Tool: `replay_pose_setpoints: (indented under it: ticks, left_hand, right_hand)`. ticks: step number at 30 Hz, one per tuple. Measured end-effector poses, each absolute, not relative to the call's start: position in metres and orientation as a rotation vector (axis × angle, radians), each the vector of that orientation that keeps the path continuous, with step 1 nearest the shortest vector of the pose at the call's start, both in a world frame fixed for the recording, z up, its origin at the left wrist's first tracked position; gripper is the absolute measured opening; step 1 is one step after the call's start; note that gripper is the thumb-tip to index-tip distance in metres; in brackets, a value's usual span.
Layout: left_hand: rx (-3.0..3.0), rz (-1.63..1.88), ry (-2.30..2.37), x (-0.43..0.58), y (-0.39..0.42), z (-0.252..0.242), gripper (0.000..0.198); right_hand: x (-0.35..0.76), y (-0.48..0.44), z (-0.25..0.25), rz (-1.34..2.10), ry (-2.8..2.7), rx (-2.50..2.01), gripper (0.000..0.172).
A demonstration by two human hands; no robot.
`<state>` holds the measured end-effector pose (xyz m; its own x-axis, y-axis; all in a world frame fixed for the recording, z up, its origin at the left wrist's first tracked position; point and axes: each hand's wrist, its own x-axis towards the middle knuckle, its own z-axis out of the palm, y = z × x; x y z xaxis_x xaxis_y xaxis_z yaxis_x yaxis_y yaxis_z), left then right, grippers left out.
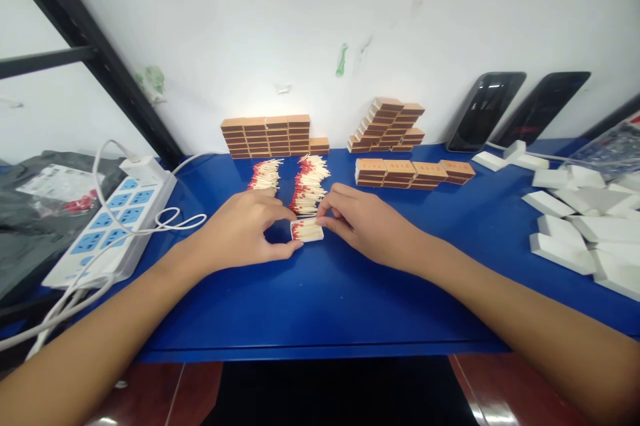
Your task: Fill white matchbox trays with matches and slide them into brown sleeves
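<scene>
A small white tray of red-tipped matches lies on the blue table between my hands. My left hand holds its left end between thumb and fingers. At the tray's upper right corner, the thumb and index finger of my right hand are pinched together; anything between them is too small to make out. Just beyond the tray is a pile of loose matches, and a smaller pile lies to its left, partly behind my left hand.
Stacked matchboxes line the wall, with more stacks and a low row to the right. White empty trays are heaped far right. Two phones lean on the wall. A power strip with cables sits left.
</scene>
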<state>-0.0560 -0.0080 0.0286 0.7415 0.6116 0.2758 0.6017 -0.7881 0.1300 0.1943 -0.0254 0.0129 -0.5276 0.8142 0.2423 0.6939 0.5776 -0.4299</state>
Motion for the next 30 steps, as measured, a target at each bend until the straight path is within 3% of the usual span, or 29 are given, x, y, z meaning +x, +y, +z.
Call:
replay_pose_setpoints:
  ticks: [30]
  left_hand:
    - [2.868,0.445,0.945,-0.056,-0.012,0.029,0.027]
  right_hand:
    - [0.190,-0.007,-0.010,0.380,-2.402,-1.146,0.008]
